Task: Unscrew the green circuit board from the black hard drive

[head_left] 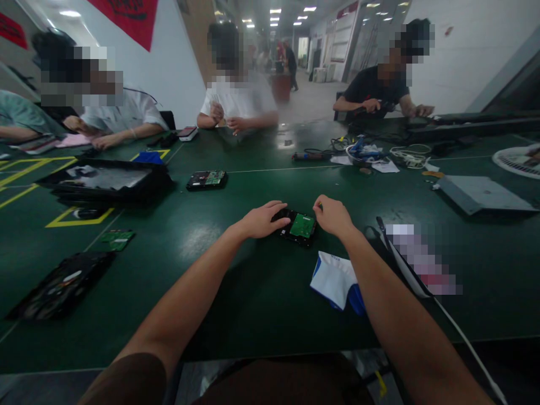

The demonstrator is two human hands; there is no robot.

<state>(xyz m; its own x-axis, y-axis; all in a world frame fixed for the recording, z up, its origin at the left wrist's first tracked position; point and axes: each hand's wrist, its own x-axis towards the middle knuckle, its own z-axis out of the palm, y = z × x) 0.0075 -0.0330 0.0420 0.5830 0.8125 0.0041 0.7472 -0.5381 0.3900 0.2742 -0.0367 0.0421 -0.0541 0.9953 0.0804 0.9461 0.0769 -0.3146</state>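
A hard drive (302, 226) lies on the green table in front of me, its green circuit board facing up. My left hand (264, 219) grips the drive's left end, thumb on the near side and fingers over the far edge. At its right end, my right hand (334, 216) is closed in a pinch just above the table. Something small and dark shows by those fingertips, too small to name. Near my right forearm rests a white and blue folded cloth-like piece (333, 278). Beyond my left hand sits a second hard drive (206, 180), board side up.
To the left are a black tray (154, 183), a loose green circuit board (118, 240) and a dark drive-like part (63, 284). Rightward lie a blurred-out badge with a strap (415, 284), a grey metal box (485, 194) and cables (411, 154). Several people sit across the table.
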